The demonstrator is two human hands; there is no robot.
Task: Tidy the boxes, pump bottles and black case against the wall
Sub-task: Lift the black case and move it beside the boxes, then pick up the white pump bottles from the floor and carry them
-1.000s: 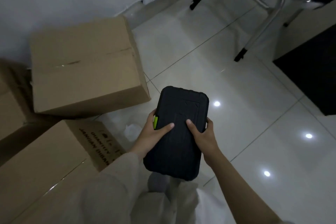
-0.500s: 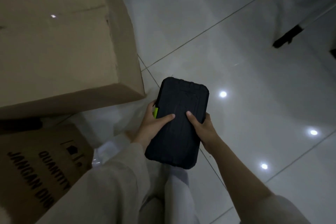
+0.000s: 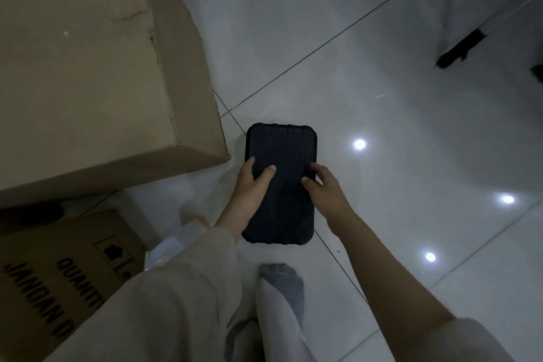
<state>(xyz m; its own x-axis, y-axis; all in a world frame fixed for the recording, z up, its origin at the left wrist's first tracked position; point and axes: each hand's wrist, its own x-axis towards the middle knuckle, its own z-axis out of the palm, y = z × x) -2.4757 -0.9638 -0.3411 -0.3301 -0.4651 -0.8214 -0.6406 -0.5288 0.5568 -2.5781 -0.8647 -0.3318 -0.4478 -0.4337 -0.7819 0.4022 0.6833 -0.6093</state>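
A black case [image 3: 280, 185] sits lengthwise between two bare hands above a white tiled floor [image 3: 382, 97] — the left hand [image 3: 249, 185] clasps its left edge, the right hand [image 3: 324, 191] its right edge, thumbs on top. A large cardboard box [image 3: 88, 67] stands just left.

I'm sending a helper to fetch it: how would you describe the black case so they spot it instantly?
Start at the big plain cardboard box on the left; just right of its near corner, over the white tiled floor, two hands hold the black case. It is the only dark, ribbed, rounded-corner slab; its neighbours are tan cartons.
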